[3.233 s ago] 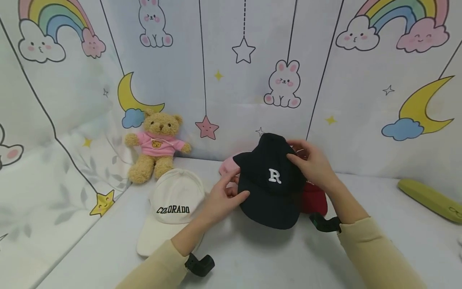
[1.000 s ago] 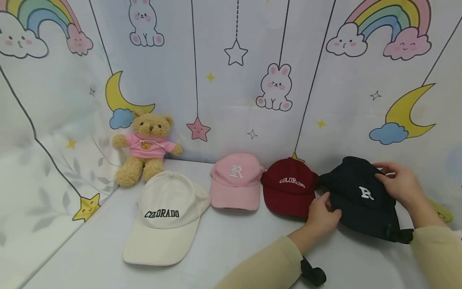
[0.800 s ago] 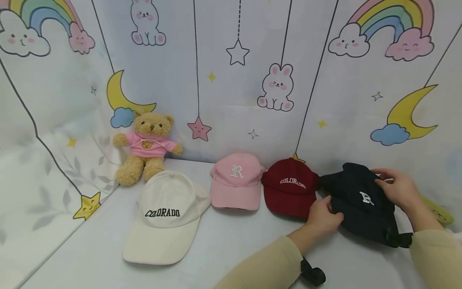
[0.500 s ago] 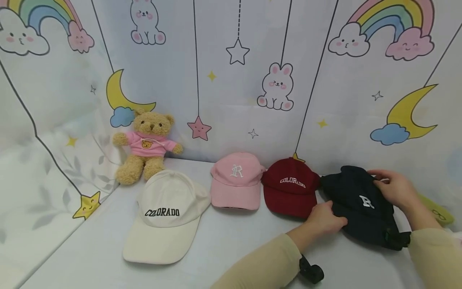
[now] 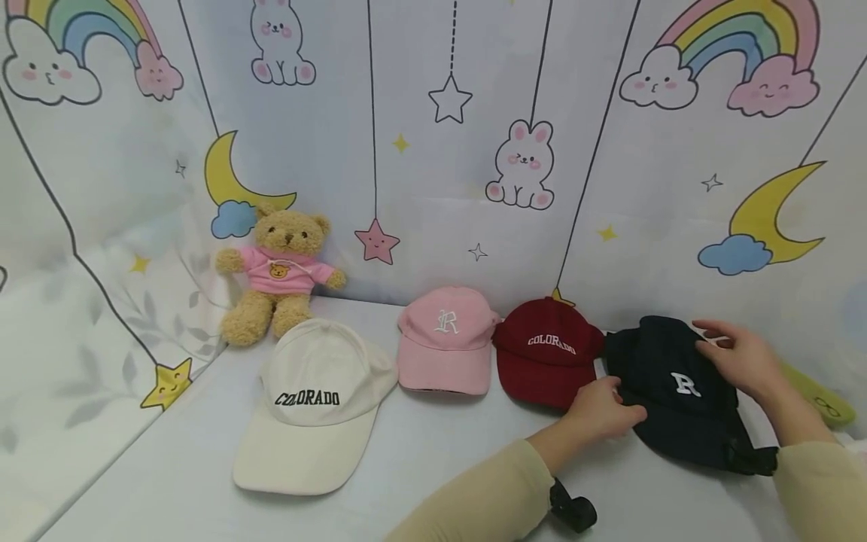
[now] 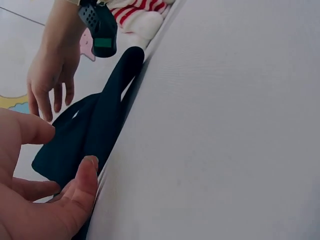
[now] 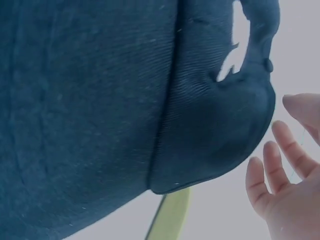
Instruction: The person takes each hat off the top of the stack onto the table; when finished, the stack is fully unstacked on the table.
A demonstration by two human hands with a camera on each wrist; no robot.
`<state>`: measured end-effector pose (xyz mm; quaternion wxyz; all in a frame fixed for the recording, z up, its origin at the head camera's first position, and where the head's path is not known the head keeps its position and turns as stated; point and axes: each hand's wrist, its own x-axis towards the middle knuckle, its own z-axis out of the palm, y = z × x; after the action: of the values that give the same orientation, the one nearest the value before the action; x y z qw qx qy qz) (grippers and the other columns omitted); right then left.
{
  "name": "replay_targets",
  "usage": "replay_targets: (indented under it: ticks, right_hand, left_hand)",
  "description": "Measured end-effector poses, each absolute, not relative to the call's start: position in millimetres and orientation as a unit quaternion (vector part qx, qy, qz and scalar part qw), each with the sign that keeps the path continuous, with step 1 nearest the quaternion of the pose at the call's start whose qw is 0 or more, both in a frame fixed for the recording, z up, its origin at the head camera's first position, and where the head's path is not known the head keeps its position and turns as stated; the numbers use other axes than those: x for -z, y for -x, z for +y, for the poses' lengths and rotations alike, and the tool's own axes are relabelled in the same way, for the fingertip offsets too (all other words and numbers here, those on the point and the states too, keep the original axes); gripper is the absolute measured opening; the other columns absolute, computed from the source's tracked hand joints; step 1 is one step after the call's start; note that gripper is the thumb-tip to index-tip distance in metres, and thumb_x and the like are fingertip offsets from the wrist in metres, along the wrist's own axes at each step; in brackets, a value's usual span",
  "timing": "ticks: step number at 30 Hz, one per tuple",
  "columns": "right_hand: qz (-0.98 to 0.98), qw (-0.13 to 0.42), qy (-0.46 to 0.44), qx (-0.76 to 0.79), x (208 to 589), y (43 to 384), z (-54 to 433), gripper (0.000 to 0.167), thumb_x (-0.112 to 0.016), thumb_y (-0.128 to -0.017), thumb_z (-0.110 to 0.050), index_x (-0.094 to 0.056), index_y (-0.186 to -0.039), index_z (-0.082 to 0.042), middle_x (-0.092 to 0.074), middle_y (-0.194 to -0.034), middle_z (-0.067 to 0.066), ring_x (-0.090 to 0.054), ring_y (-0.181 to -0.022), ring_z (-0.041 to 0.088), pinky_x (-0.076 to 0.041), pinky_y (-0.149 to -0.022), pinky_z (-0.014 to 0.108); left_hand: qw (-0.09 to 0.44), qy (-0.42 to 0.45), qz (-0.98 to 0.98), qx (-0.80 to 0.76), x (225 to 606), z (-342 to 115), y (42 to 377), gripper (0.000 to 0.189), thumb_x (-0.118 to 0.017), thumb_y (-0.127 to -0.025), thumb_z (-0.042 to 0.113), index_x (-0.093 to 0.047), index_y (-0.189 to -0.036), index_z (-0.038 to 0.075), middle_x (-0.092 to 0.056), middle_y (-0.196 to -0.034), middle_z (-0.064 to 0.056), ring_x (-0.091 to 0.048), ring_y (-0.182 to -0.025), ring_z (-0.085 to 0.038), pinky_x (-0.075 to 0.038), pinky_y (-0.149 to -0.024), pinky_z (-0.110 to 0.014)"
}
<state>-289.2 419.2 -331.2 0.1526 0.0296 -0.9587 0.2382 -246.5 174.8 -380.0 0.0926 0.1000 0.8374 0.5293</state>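
Observation:
A black baseball cap point(image 5: 670, 354) with a white letter R stands on the white table, front facing me, at the right end of the row of caps. My left hand point(image 5: 603, 414) is at its left edge, thumb and fingers spread apart, as the left wrist view also shows. Beyond the cap's upper right side is my right hand point(image 5: 741, 361), fingers loosely bent. In the right wrist view a gap separates the right hand point(image 7: 287, 175) from the cap point(image 7: 100, 115). A dark red cap point(image 5: 545, 350) reading COLORADO sits just left of the black one, partly behind my left hand.
Further left are a pink cap point(image 5: 443, 354) and a larger cream cap point(image 5: 318, 421). A teddy bear point(image 5: 284, 271) in a pink top sits behind the cream cap. A green object point(image 5: 822, 399) lies behind my right wrist. Patterned cloth point(image 5: 420, 173) hangs at the back.
The black cap went from mid-table to the right of the red cap, uncovering the pink and red caps, and came down. Lately it has barely moved; my right fingers have eased away from it.

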Motion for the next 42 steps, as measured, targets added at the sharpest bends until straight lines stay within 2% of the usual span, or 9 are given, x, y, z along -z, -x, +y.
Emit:
replay_targets:
  ticks: [4, 10, 16, 25, 31, 35, 38, 42]
  right_hand:
    - [-0.957, 0.166, -0.050, -0.231, 325.4, 284.0, 413.0, 0.044, -0.057, -0.103, -0.013, -0.047, -0.137, 0.012, -0.047, -0.125, 0.041, -0.044, -0.110, 0.060, -0.044, -0.080, 0.070]
    - [-0.956, 0.195, -0.104, -0.195, 325.5, 269.9, 402.3, 0.043, -0.066, -0.097, -0.009, -0.052, -0.132, 0.010, -0.051, -0.119, 0.038, -0.050, -0.103, 0.059, -0.043, -0.079, 0.070]
    - [-0.955, 0.199, -0.118, -0.187, 330.7, 258.4, 396.7, 0.046, -0.070, -0.095, -0.011, -0.052, -0.132, 0.011, -0.049, -0.118, 0.036, -0.050, -0.101, 0.057, -0.044, -0.077, 0.070]
    - [-0.958, 0.186, -0.122, -0.179, 341.6, 244.3, 402.9, 0.055, -0.077, -0.091, -0.018, -0.052, -0.132, 0.009, -0.051, -0.115, 0.033, -0.052, -0.096, 0.053, -0.046, -0.073, 0.066]
    - [-0.967, 0.171, -0.108, -0.157, 351.5, 234.1, 407.4, 0.064, -0.082, -0.085, -0.023, -0.050, -0.133, 0.006, -0.048, -0.114, 0.036, -0.054, -0.092, 0.054, -0.046, -0.069, 0.065]
    - [-0.969, 0.166, -0.107, -0.149, 357.9, 229.3, 408.1, 0.068, -0.085, -0.083, -0.024, -0.048, -0.133, 0.004, -0.043, -0.115, 0.038, -0.055, -0.091, 0.055, -0.045, -0.068, 0.066]
    - [-0.972, 0.157, -0.104, -0.143, 361.7, 227.3, 407.7, 0.071, -0.085, -0.083, -0.026, -0.047, -0.134, 0.004, -0.041, -0.114, 0.038, -0.053, -0.090, 0.050, -0.043, -0.068, 0.064]
    - [-0.973, 0.149, -0.107, -0.140, 364.1, 228.2, 405.7, 0.070, -0.084, -0.083, -0.027, -0.046, -0.134, 0.004, -0.042, -0.113, 0.038, -0.048, -0.093, 0.051, -0.040, -0.070, 0.064]
  left_hand:
    - [0.114, -0.101, 0.794, -0.589, 381.9, 170.0, 246.9, 0.049, -0.077, -0.085, 0.022, -0.062, -0.132, 0.017, -0.060, -0.092, 0.008, -0.061, -0.063, -0.008, -0.052, -0.066, -0.026]
    - [0.126, -0.126, 0.748, -0.640, 381.0, 157.6, 245.1, 0.052, -0.078, -0.087, 0.022, -0.059, -0.135, 0.017, -0.063, -0.095, 0.007, -0.065, -0.064, -0.009, -0.053, -0.067, -0.024]
    - [0.138, -0.158, 0.728, -0.652, 378.9, 140.1, 243.0, 0.053, -0.077, -0.089, 0.023, -0.057, -0.138, 0.020, -0.064, -0.100, 0.009, -0.066, -0.065, -0.010, -0.052, -0.067, -0.025]
    - [0.146, -0.190, 0.714, -0.658, 377.4, 111.6, 237.1, 0.051, -0.075, -0.090, 0.017, -0.057, -0.138, 0.019, -0.063, -0.102, 0.008, -0.064, -0.071, -0.010, -0.053, -0.067, -0.022]
    - [0.159, -0.209, 0.702, -0.663, 372.2, 87.6, 230.8, 0.050, -0.074, -0.091, 0.016, -0.057, -0.138, 0.019, -0.062, -0.102, 0.009, -0.066, -0.076, -0.015, -0.053, -0.069, -0.023]
    - [0.157, -0.233, 0.695, -0.661, 370.4, 70.6, 227.4, 0.052, -0.073, -0.092, 0.016, -0.055, -0.140, 0.017, -0.063, -0.109, 0.008, -0.065, -0.079, -0.009, -0.053, -0.070, -0.023]
    - [0.158, -0.249, 0.689, -0.662, 369.7, 58.4, 226.8, 0.052, -0.072, -0.093, 0.016, -0.054, -0.141, 0.016, -0.064, -0.115, 0.004, -0.064, -0.085, -0.004, -0.054, -0.071, -0.023]
    - [0.151, -0.253, 0.690, -0.661, 368.5, 42.6, 227.5, 0.053, -0.072, -0.093, 0.016, -0.053, -0.142, 0.014, -0.064, -0.119, -0.001, -0.064, -0.088, -0.005, -0.055, -0.072, -0.024]
